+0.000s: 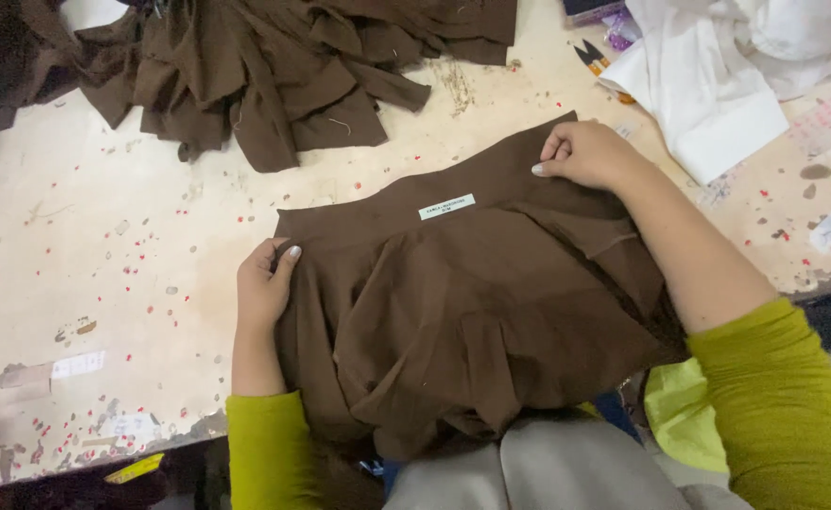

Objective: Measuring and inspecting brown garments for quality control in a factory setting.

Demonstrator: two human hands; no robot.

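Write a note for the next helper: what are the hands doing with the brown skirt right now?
Left hand: pinching the waistband's left end of the brown garment.
Right hand: gripping the waistband's right end.
Garment lies spread flat on the worn table, white label facing up.
More brown fabric pieces piled at the far edge; white cloth and small scissors far right.
Done: waistband stretched out. Left: cannot tell.

white rect. label [447, 206] on brown waistband

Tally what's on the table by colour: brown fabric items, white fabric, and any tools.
Brown: 2, the garment held by left hand and right hand, plus the pile of brown pieces
White: 1, white cloth
Tools: 1, thread snips
Total: 4
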